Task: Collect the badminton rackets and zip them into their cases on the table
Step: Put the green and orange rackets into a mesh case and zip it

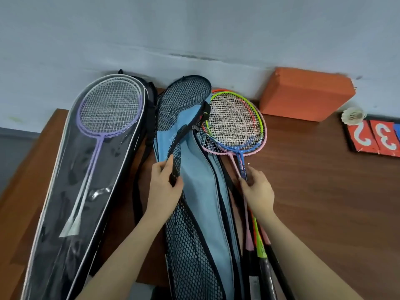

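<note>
Left hand [165, 187] pinches the mesh flap [176, 161] of the blue case [194, 176] back, likely keeping its mouth open, while right hand [257, 189], just right of the case, curls round the shafts of the coloured rackets [236, 124], probably to slide them in.

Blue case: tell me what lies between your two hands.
In the head view, the blue case's open light-blue panel lies between the left hand, which pinches its black mesh flap, and the right hand on the racket shafts.
</note>
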Available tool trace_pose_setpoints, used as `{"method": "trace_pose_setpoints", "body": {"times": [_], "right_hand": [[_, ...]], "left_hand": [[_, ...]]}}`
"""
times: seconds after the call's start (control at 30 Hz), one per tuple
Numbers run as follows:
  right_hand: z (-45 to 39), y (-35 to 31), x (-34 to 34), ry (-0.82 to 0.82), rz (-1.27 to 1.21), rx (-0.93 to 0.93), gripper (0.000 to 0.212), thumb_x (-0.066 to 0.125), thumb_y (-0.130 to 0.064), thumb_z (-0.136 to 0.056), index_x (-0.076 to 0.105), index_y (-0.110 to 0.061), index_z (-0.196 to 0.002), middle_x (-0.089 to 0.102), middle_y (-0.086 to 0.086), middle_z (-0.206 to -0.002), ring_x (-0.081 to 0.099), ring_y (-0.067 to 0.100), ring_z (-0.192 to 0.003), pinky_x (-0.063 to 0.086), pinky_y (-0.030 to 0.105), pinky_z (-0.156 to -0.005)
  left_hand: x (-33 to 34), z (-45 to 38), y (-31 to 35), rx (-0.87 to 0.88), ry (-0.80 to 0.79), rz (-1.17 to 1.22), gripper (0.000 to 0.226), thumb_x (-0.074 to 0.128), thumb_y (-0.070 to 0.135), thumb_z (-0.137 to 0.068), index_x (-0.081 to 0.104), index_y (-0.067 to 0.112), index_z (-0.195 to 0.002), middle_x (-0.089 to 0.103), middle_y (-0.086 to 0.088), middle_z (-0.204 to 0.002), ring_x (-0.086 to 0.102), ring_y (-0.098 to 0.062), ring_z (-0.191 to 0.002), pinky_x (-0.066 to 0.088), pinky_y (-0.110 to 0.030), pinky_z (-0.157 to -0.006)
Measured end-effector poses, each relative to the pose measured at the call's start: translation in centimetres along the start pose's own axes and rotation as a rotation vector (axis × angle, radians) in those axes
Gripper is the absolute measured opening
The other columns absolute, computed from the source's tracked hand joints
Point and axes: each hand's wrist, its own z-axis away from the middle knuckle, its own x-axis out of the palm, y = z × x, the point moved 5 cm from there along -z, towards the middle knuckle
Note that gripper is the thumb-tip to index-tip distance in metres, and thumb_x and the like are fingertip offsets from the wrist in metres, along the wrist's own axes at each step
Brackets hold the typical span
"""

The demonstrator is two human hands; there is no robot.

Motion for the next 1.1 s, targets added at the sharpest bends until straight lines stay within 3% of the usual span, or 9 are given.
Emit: {"method": "trace_pose_setpoints", "body": {"times": [0.07,0.3,0.47,0.57,0.63,0.7,0.8,0.97,1.1], "right_hand": [[-0.8,-0.5,0.2,-0.022,-0.012,0.012,0.046,0.060,-0.024,-0.087,0.050,-0.021,-0.132,0.061,0.004,-0.117,0.060,0.031,-0.101,0.048,0.037,-0.078],[-2.3,-0.6,1.2,-0.097,-0.015,-0.006,0.044,0.054,-0.018,-0.089,0.048,-0.025,-0.133,0.063,0.005,-0.107,0.059,0.030,-0.095,0.047,0.036,-0.070],[-1.6,-1.6,-0.2,-0.012,-0.139,-0.125,0.050,0.055,-0.009,-0.087,0.049,-0.023,-0.135,0.054,0.006,-0.078,0.050,0.022,-0.070,0.037,0.031,-0.061],[-0.8,-2.5,-0.9,0.001,-0.243,-0.182,0.052,0.057,-0.005,-0.087,0.048,-0.018,-0.136,0.066,0.015,-0.092,0.060,0.029,-0.080,0.050,0.042,-0.071],[-0.4,-3.2,-1.6,0.020,-0.288,-0.207,0.051,0.057,-0.004,-0.088,0.047,-0.016,-0.136,0.067,0.018,-0.104,0.063,0.032,-0.091,0.052,0.046,-0.080],[0.0,-3.8,-2.5,0.039,-0.312,-0.239,0.049,0.057,-0.004,-0.090,0.046,-0.013,-0.137,0.066,0.018,-0.109,0.061,0.031,-0.099,0.049,0.039,-0.086],[0.5,-4.2,-4.1,0.076,-0.314,-0.283,0.051,0.055,-0.001,-0.090,0.043,-0.011,-0.138,0.066,0.015,-0.107,0.060,0.026,-0.097,0.038,0.018,-0.078],[1.4,-3.0,-7.4,0.155,-0.298,-0.291,0.059,0.054,0.004,-0.089,0.036,-0.011,-0.142,0.062,0.024,-0.114,0.058,0.032,-0.101,0.042,0.024,-0.084],[2.7,-1.0,-9.9,0.269,-0.309,-0.258,0.059,0.056,0.004,-0.088,0.038,-0.013,-0.142,0.065,0.022,-0.100,0.060,0.026,-0.087,0.038,0.006,-0.074]], "left_hand": [[0.2,-0.1,0.1,-0.003,0.000,-0.014,0.061,0.059,0.005,-0.087,0.032,0.010,-0.142,0.035,0.003,-0.114,0.037,0.010,-0.082,0.025,0.009,-0.074],[0.0,0.1,-0.2,0.000,0.000,-0.013,0.062,0.059,0.004,-0.087,0.033,0.012,-0.142,0.039,0.000,-0.116,0.042,0.007,-0.085,0.028,0.006,-0.078],[-1.2,0.4,0.0,0.021,0.080,0.015,0.058,0.058,0.002,-0.087,0.037,0.013,-0.140,0.042,-0.001,-0.112,0.050,-0.004,-0.083,0.037,0.001,-0.072],[-1.4,0.9,0.1,0.018,0.090,0.027,0.059,0.058,0.004,-0.088,0.035,0.015,-0.141,0.042,-0.001,-0.112,0.049,-0.011,-0.082,0.039,-0.003,-0.076],[-1.5,1.0,0.2,0.008,0.079,0.043,0.059,0.057,0.006,-0.088,0.034,0.017,-0.141,0.043,-0.001,-0.112,0.049,-0.015,-0.085,0.042,-0.015,-0.083],[-1.6,0.9,0.6,0.021,0.061,0.054,0.059,0.058,0.006,-0.088,0.034,0.016,-0.141,0.043,-0.001,-0.111,0.049,-0.014,-0.088,0.044,-0.025,-0.088],[-1.6,0.7,1.3,0.041,0.034,0.060,0.057,0.057,0.006,-0.088,0.035,0.014,-0.141,0.042,0.002,-0.107,0.048,-0.002,-0.080,0.039,-0.012,-0.081],[-0.3,0.8,2.6,0.102,-0.011,0.107,0.056,0.058,0.002,-0.087,0.039,0.009,-0.139,0.043,0.001,-0.103,0.047,0.005,-0.070,0.038,-0.004,-0.069],[1.2,0.2,3.6,0.091,-0.093,0.086,0.057,0.056,0.002,-0.088,0.036,0.010,-0.140,0.042,-0.002,-0.104,0.047,0.000,-0.066,0.035,-0.007,-0.064]]}}
